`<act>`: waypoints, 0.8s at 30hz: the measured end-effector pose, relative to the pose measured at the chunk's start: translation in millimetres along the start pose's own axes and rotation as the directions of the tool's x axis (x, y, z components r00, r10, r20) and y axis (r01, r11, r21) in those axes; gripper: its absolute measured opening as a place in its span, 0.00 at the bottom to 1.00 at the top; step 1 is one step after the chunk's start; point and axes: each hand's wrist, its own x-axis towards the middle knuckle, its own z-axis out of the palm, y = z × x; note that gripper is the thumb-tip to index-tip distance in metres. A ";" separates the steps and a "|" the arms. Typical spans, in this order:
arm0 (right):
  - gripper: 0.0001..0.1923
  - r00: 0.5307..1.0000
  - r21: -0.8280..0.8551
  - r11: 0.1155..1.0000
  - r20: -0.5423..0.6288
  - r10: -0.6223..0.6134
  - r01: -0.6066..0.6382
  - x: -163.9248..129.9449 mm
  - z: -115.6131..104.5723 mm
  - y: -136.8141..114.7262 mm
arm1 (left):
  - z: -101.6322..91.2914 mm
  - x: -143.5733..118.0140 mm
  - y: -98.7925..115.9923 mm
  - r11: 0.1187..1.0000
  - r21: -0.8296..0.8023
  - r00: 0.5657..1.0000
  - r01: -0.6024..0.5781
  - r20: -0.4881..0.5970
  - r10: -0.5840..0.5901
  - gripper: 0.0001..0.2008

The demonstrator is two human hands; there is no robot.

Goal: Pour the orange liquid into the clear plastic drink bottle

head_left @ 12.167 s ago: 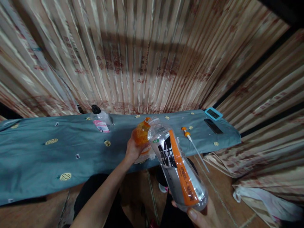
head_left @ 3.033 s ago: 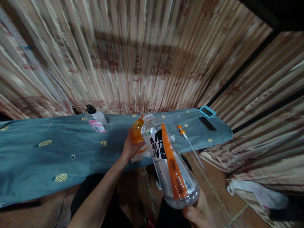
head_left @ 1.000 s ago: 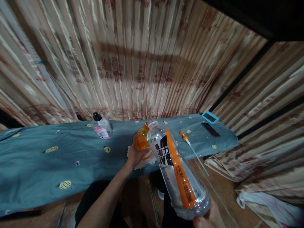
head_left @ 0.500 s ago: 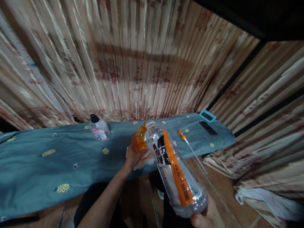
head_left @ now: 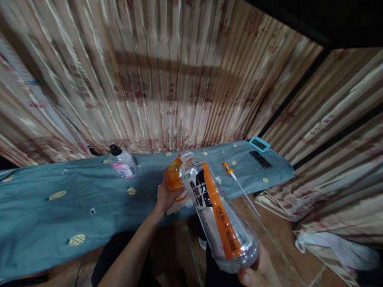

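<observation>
Bottle of clear plastic (head_left: 220,213) has its base (head_left: 235,261) clamped in the right hand (head_left: 261,269); its neck (head_left: 187,157) is just beside the orange bottle (head_left: 174,175), which the left hand (head_left: 167,196) grips (1 bottle for each).

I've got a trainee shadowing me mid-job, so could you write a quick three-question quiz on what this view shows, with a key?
1. Multiple choice: what does the left hand hold?
A) the blue-framed clock
B) the orange bottle
C) the black-capped bottle

2. True or false: the orange-and-white pump lies on the blue-green cloth, its tube reaching past the cloth's edge in this view.

3. Fill in one word, upright or tilted: the clear bottle in the right hand is held ____.

Key: 1. B. 2. True. 3. Tilted.
</observation>
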 end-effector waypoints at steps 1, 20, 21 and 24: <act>0.49 1.000 -0.012 1.000 -0.002 0.002 -0.002 -0.1 -0.5 0.2 | 0.0 0.1 -0.1 1.000 0.004 1.000 0.002 0.001 -0.002 0.32; 0.49 1.000 0.055 0.998 -0.008 0.011 -0.011 -0.3 1.6 0.8 | -0.3 1.0 -0.6 1.000 -0.004 1.000 0.026 0.013 -0.026 0.34; 0.49 1.000 0.059 0.998 -0.010 0.011 -0.011 -0.3 2.2 0.3 | -0.2 0.8 0.4 0.999 0.001 0.999 0.033 0.014 -0.033 0.34; 0.48 1.000 0.090 0.996 -0.018 0.001 0.000 -0.1 4.9 -1.3 | 0.2 0.8 2.8 1.000 -0.006 0.999 0.027 0.019 -0.027 0.32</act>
